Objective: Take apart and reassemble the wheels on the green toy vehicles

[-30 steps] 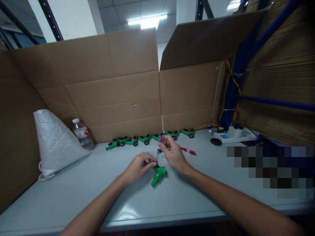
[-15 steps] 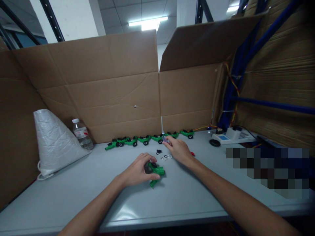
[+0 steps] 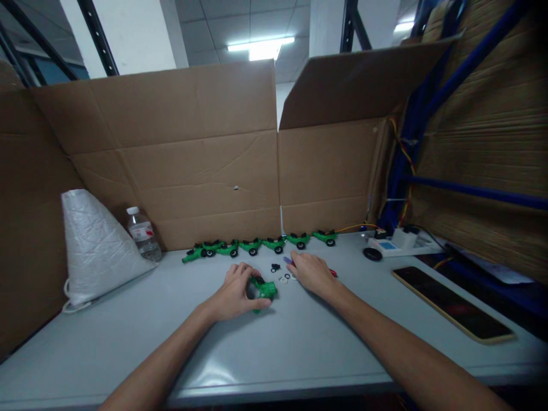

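Note:
My left hand [image 3: 235, 292] is curled around a green toy vehicle [image 3: 268, 289] with black parts, thumb along its near side, low over the table. To its right, my right hand [image 3: 311, 270] is palm down at the tabletop, fingers closed. A slim purple piece [image 3: 288, 261] sticks out at its fingertips; its full shape is hidden. Beneath and beside this hand are a small black part [image 3: 275, 267], a black ring [image 3: 287, 276] and small white rings [image 3: 282, 279]. A red object [image 3: 333, 273] shows partly behind the right wrist.
Several green toy vehicles [image 3: 249, 247] form a row along the cardboard wall [image 3: 192, 182]. At left stand a white bag [image 3: 100, 251] and a water bottle [image 3: 143, 234]. At right are a black ring-shaped object [image 3: 373, 254], a power strip [image 3: 398, 244] and a phone [image 3: 454, 302].
My right hand has come down and nearer with the purple piece. My left hand has shifted slightly left and turned the green toy vehicle a little. The view has tilted slightly.

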`<state>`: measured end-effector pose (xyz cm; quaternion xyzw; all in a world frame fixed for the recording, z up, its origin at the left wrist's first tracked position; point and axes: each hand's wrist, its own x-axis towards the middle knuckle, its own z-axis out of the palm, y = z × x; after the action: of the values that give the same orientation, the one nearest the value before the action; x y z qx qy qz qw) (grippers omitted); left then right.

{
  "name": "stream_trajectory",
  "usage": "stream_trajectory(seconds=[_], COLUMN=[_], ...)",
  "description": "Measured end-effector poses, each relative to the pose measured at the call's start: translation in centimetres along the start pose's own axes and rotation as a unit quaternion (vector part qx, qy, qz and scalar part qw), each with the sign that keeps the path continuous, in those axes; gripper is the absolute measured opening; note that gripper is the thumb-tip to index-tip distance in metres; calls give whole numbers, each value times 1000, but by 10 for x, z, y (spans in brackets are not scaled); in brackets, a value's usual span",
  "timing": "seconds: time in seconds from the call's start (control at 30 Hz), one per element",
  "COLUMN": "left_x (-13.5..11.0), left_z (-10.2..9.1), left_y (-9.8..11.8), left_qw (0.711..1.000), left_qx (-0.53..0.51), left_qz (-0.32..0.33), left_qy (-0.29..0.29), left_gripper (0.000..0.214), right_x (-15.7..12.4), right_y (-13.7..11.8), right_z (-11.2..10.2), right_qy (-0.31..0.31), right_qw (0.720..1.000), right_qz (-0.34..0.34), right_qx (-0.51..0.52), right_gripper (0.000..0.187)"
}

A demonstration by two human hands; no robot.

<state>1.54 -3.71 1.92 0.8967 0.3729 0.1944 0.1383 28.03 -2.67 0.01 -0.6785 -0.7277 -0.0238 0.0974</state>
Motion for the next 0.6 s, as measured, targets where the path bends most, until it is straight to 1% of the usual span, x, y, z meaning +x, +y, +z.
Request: stream_trajectory(seconds=[0.13,0.2,0.3,0.37,0.43,0.47,0.53,0.57,0.6], left_x=[-1,-1,-1,-1,0,1,2,3,3], left_z=[-2,-4,-7,-8,-7,-6,-3,0,2], left_y=[-4,-4,-2,-2,-2,-2,-3,-4,-5], left_qw=[999,999,999,999,997,995,985,976,964], left_qx=[27,27,-1,-33,-74,-100,-172,-217,-263], left_qz=[-23,-22,-11,0,12,14,14,10,6], left_qy=[-24,-31,-36,-28,-16,-11,-13,-19,-27], left_gripper=[75,74,71,68,69,70,73,72,71], right_x=[-1,-3,-6,-8,-12,-14,-18,-20,-22], right_y=[-1,-2,-4,-8,-13,-17,-25,-30,-34], right_z=[1,0,-4,-8,-11,-12,-11,-10,-7], right_qy=[8,18,47,77,103,109,103,94,84], right_qw=[1000,1000,999,997,989,978,944,929,918], right_qz=[-10,-8,5,-9,-73,-122,-207,-227,-234], right_qx=[-6,-10,-14,10,80,131,236,276,308], right_gripper=[29,28,29,28,26,26,27,27,27])
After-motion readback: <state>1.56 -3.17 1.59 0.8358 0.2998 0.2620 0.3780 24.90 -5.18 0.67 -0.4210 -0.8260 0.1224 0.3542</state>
